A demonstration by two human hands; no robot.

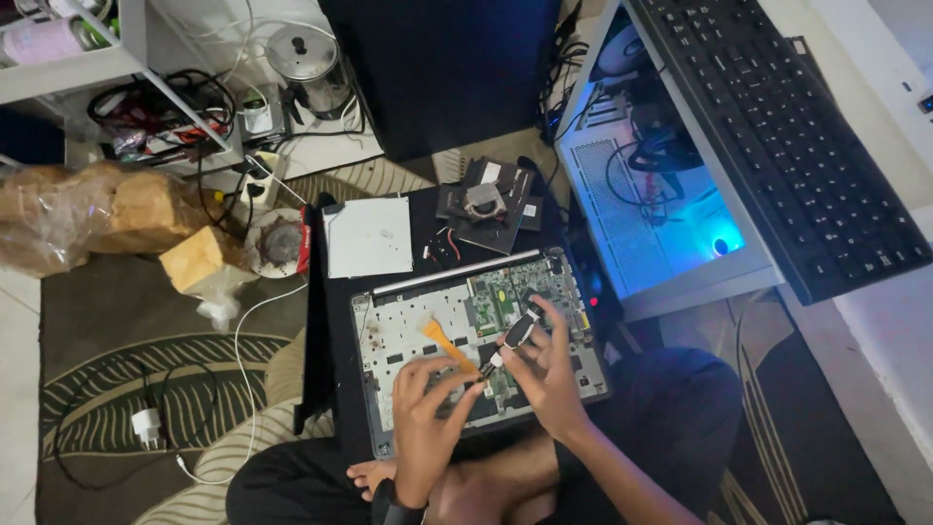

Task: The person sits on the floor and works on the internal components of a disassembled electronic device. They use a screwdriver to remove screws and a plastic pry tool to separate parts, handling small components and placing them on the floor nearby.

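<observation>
- Head view: a person sits on the floor with an opened grey laptop base (466,340) resting across their legs, close in front of them. That keeps it near both hands.
- The laptop's cover is off. You can see a green circuit board (498,299) near the top edge and a pale metal frame with many small holes and slots.
- The left hand (425,408) is closed around a thin orange plastic prying stick (448,347). The stick's flat tip points up and to the left, over the pale frame. It looks held like a pencil, likely so the tip can slip into narrow gaps.
- The right hand (546,374) is gripping a small black and white tool (515,334) with its fingers curled. The tool's low end meets the orange stick near the middle of the laptop. I cannot tell just what kind of tool it is.
- Just behind the laptop lie a flat white square sheet (369,236) and a dark stack of loose computer parts (486,206), on the same black mat.
- To the right sits an open desktop computer case with blue light inside (671,233), with a black keyboard (787,136) lying on top of it.
- On the left, a white charger with a cable (148,426) lies on a leaf-pattern rug (97,389), well apart from the hands.
</observation>
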